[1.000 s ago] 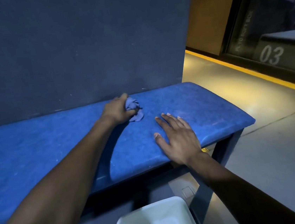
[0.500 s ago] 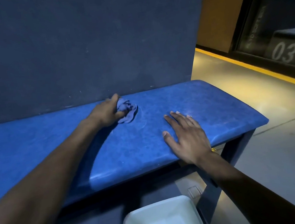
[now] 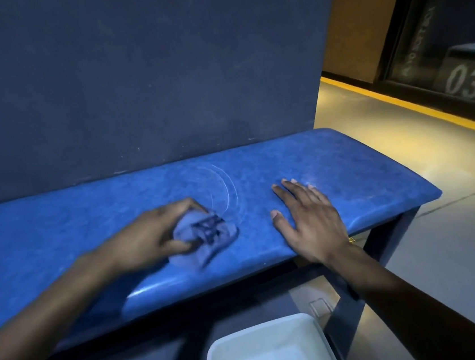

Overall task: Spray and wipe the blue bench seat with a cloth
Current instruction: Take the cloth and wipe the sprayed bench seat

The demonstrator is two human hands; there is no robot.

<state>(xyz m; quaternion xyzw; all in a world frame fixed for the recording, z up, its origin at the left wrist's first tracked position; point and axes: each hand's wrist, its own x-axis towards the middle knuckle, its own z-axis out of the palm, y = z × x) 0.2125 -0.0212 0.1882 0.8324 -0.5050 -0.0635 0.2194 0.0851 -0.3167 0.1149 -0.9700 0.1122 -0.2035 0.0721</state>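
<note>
The blue bench seat (image 3: 348,173) runs across the view against a dark wall. My left hand (image 3: 151,237) grips a crumpled bluish cloth (image 3: 207,236) and presses it on the seat near the front edge; both are motion-blurred. Curved wet streaks (image 3: 227,190) mark the seat just behind the cloth. My right hand (image 3: 308,216) lies flat on the seat to the right of the cloth, fingers spread and straight, holding nothing. No spray bottle is in view.
A white plastic bin (image 3: 266,342) stands on the floor below the bench's front edge. The dark bench leg (image 3: 367,268) stands at the right end. Grey floor with a yellow line (image 3: 418,112) extends to the right, beside a glass door marked 03.
My left hand has dragged the cloth from the back of the seat near the wall toward the front edge, leaving arc-shaped wet streaks. My right hand has stayed flat on the seat.
</note>
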